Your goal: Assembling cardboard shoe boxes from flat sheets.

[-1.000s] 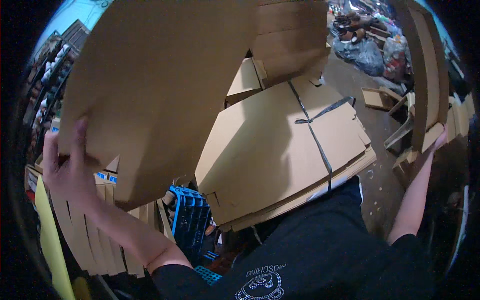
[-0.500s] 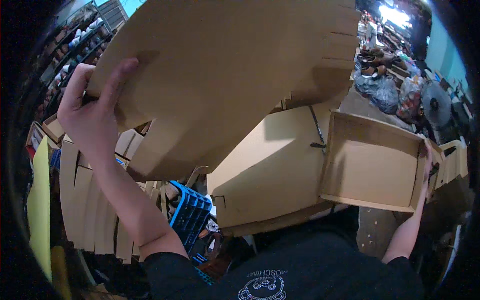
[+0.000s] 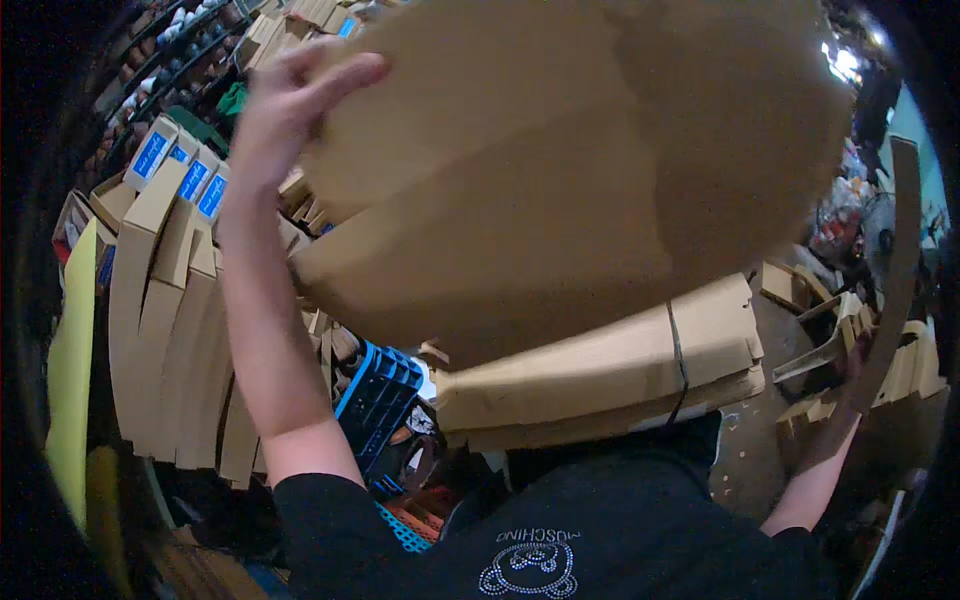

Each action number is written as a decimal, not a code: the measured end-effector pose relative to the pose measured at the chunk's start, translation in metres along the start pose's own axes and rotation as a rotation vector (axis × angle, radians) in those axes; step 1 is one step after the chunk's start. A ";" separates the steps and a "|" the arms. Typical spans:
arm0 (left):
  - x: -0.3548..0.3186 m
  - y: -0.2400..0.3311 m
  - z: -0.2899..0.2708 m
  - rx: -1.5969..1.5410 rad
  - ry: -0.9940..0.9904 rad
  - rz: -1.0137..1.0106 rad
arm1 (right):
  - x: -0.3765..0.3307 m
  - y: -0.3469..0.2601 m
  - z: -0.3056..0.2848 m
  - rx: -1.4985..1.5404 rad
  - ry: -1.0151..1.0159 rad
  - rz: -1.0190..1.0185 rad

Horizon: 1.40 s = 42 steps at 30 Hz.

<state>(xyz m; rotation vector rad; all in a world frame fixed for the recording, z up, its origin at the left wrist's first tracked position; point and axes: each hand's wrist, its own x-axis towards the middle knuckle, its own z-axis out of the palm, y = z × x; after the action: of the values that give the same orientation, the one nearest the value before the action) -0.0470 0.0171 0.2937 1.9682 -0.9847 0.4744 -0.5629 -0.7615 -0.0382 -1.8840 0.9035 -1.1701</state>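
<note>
A large flat cardboard sheet (image 3: 500,180) fills the upper middle, tilted up in front of me. My left hand (image 3: 300,105) grips its left edge, thumb over the near face. At the right, my right hand (image 3: 856,362) is blurred and partly covered by a shallow cardboard box (image 3: 890,270), now seen nearly edge-on as a long brown strip. That hand appears closed on the box; its fingers are mostly hidden. Below the sheet, against my body, lies a bundle of flat cardboard blanks (image 3: 590,378) bound with a dark strap (image 3: 678,350).
Stacked cardboard boxes (image 3: 165,330), some with blue labels, stand at the left beside a yellow sheet (image 3: 70,370). A blue plastic crate (image 3: 380,395) sits near my left elbow. More cardboard pieces (image 3: 905,370) lie right. Shelves of shoes (image 3: 150,65) rise far left.
The sheet has swung right, and my left hand has moved up and right with it. The shallow box in my right hand has turned from open-face to edge-on, uncovering the bundle's strapped end.
</note>
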 end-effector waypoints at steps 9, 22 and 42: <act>-0.032 -0.131 0.201 0.145 -0.716 -0.324 | -0.014 -0.054 -0.002 1.026 -0.363 0.315; -0.032 -0.139 0.187 0.019 -0.573 -0.237 | -0.037 -0.070 0.024 0.718 0.184 0.154; -0.089 0.052 0.026 0.067 0.250 0.864 | 0.000 -0.129 0.023 1.026 0.133 -0.018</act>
<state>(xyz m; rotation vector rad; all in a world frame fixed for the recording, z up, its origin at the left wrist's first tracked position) -0.1436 0.0195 0.2494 1.4027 -1.6389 1.1999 -0.5183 -0.6938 0.0651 -0.9810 0.2253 -1.4029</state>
